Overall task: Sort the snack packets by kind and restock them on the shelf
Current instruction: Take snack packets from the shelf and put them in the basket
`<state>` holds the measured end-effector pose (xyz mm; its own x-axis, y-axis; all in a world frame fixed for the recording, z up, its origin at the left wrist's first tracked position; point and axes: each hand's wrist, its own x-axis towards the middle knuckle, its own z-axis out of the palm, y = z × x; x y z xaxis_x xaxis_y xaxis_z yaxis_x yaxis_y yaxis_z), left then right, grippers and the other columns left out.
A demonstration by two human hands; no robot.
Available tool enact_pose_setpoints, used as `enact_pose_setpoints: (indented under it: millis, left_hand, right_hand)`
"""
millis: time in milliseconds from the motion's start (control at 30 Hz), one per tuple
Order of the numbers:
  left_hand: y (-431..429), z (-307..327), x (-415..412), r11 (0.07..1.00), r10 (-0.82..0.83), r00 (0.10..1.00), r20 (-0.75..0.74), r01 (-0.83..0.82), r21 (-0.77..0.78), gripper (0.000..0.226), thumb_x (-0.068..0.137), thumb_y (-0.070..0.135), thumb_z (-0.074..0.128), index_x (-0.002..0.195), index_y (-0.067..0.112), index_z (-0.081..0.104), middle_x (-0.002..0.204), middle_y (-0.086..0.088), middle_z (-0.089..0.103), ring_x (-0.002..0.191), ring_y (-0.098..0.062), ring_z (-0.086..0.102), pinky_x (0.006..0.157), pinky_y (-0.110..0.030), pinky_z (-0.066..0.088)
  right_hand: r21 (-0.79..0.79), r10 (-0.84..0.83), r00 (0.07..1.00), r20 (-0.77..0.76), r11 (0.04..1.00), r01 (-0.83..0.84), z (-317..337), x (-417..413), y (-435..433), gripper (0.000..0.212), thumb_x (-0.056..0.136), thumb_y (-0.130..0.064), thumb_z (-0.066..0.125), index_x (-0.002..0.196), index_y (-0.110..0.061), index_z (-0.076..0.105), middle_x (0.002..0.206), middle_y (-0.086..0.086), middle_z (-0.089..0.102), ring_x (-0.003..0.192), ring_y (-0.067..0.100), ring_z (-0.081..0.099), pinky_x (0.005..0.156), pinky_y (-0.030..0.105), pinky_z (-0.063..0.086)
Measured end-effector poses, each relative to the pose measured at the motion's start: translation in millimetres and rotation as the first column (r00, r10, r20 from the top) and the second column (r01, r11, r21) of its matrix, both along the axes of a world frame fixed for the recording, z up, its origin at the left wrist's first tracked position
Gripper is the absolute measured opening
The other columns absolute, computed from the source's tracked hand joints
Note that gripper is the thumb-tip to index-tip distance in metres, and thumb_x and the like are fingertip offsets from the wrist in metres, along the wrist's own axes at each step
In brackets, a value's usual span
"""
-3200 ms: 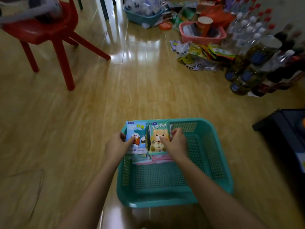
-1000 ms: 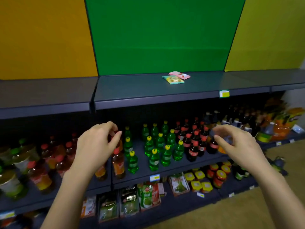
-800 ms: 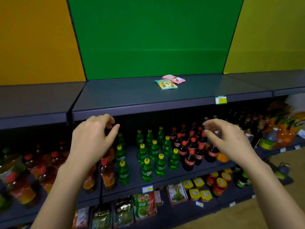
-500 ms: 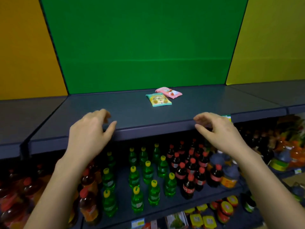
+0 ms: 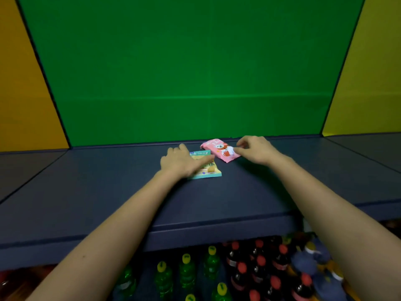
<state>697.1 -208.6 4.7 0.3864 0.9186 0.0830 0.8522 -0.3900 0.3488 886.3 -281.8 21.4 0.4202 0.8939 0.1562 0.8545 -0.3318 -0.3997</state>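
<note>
Teal packet [image 5: 206, 168] is lying flat under the left hand [image 5: 181, 162], fingers spread over it — probably squaring it up. Right hand [image 5: 255, 149] is pinching the pink packet [image 5: 219, 149] by its edge, both on the shelf [image 5: 108, 192].

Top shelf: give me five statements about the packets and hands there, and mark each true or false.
1. The left hand rests on the teal packet. True.
2. The pink packet lies nearer the shelf's front edge than the teal one. False: it lies farther back, close to the green back panel.
3. The right hand touches the pink packet at its right end. True.
4. Both packets stand upright against the panel. False: both lie flat on the shelf.
5. The shelf below holds only green bottles. False: red-capped dark bottles stand beside the yellow-capped green bottles.
</note>
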Motion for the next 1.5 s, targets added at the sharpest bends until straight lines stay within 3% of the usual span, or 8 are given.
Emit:
enact_pose_setpoints:
  millis: [233, 400, 500, 600, 733, 867, 1233, 1500]
  left_hand:
    - [23, 6, 7, 0.95, 0.107, 0.97, 0.217, -0.035, -0.31, 0.085, 0.065, 0.053, 0.077, 0.125, 0.006, 0.039, 0.129, -0.007, 0.051, 0.116, -0.025, 0.051, 0.09, -0.033, 0.041]
    - [27, 2, 17, 0.945, 0.136, 0.972, 0.194, -0.069, -0.32, 0.06, 0.063, 0.055, 0.075, 0.1, 0.014, 0.053, 0.116, -0.005, 0.062, 0.102, -0.022, 0.058, 0.08, -0.03, 0.046]
    - [25, 4, 24, 0.942, 0.177, 0.97, 0.167, -0.118, -0.314, 0.068, 0.061, 0.059, 0.075, 0.106, 0.015, 0.051, 0.112, -0.004, 0.062, 0.104, -0.023, 0.059, 0.089, -0.032, 0.047]
    - [21, 7, 24, 0.912, 0.156, 0.939, 0.306, -0.018, -0.409, 0.041, 0.066, 0.037, 0.081, 0.092, 0.015, 0.058, 0.09, -0.001, 0.067, 0.076, -0.015, 0.062, 0.07, -0.026, 0.05]
    - [10, 10, 3, 0.919, 0.227, 0.744, 0.629, 0.051, -0.391, 0.017, 0.076, 0.002, 0.072, 0.083, 0.014, 0.061, 0.097, -0.014, 0.071, 0.059, -0.011, 0.063, 0.061, -0.021, 0.054]
    - [-5, 11, -58, 0.939, 0.32, 0.51, 0.799, -0.054, -0.341, 0.047, 0.074, 0.003, 0.075, 0.116, 0.002, 0.053, 0.106, -0.016, 0.069, 0.074, -0.02, 0.068, 0.07, -0.035, 0.058]
    - [-164, 0, -303, 0.781, 0.426, 0.204, 0.882, -0.575, -0.244, 0.026, 0.079, 0.01, 0.071, 0.102, 0.01, 0.059, 0.088, -0.006, 0.069, 0.059, -0.006, 0.069, 0.051, -0.02, 0.055]
    - [-336, -44, -481, 0.491, 0.522, -0.032, 0.852, -0.806, -0.331, 0.029, 0.077, 0.004, 0.07, 0.102, 0.009, 0.056, 0.089, -0.01, 0.069, 0.056, -0.009, 0.069, 0.05, -0.026, 0.057]
  right_hand:
    - [-0.155, 0.047, 0.998, 0.049, 0.987, -0.039, -13, 13, 67, 0.066, 0.075, -0.072, 0.05, 0.104, -0.012, 0.058, 0.111, 0.009, 0.06, 0.102, 0.03, 0.056, 0.074, 0.032, 0.04]
    - [-0.185, 0.07, 0.993, -0.095, 0.979, -0.086, -8, 15, 78, 0.051, 0.071, -0.06, 0.068, 0.072, -0.012, 0.05, 0.088, 0.007, 0.056, 0.074, 0.023, 0.048, 0.054, 0.03, 0.033]
    - [-0.194, 0.077, 0.959, -0.273, 0.972, -0.133, -5, 23, 72, 0.051, 0.071, -0.05, 0.074, 0.1, -0.012, 0.056, 0.096, 0.004, 0.054, 0.083, 0.02, 0.049, 0.063, 0.026, 0.038]
    - [-0.115, 0.134, 0.91, -0.392, 0.974, -0.193, -12, 32, 71, 0.027, 0.072, -0.036, 0.077, 0.086, -0.019, 0.061, 0.103, 0.007, 0.069, 0.084, 0.02, 0.059, 0.078, 0.027, 0.045]
    - [-0.032, 0.238, 0.856, -0.458, 0.958, -0.283, -5, 33, 64, 0.015, 0.084, -0.022, 0.065, 0.095, -0.012, 0.065, 0.103, 0.01, 0.07, 0.086, 0.024, 0.065, 0.087, 0.032, 0.049]
    - [0.134, 0.411, 0.719, -0.561, 0.902, -0.411, 16, 3, 60, 0.01, 0.089, -0.014, 0.059, 0.08, -0.017, 0.06, 0.081, 0.003, 0.066, 0.053, 0.005, 0.064, 0.063, 0.022, 0.051]
    - [0.309, 0.625, 0.311, -0.716, 0.683, -0.661, 23, -241, 31, 0.011, 0.088, -0.019, 0.061, 0.097, -0.014, 0.063, 0.079, 0.0, 0.067, 0.061, 0.007, 0.064, 0.059, 0.018, 0.051]
    - [0.352, 0.578, -0.014, -0.816, 0.477, -0.806, -42, -472, -60, 0.008, 0.087, -0.012, 0.062, 0.09, -0.019, 0.06, 0.086, 0.002, 0.068, 0.063, 0.009, 0.064, 0.057, 0.019, 0.054]
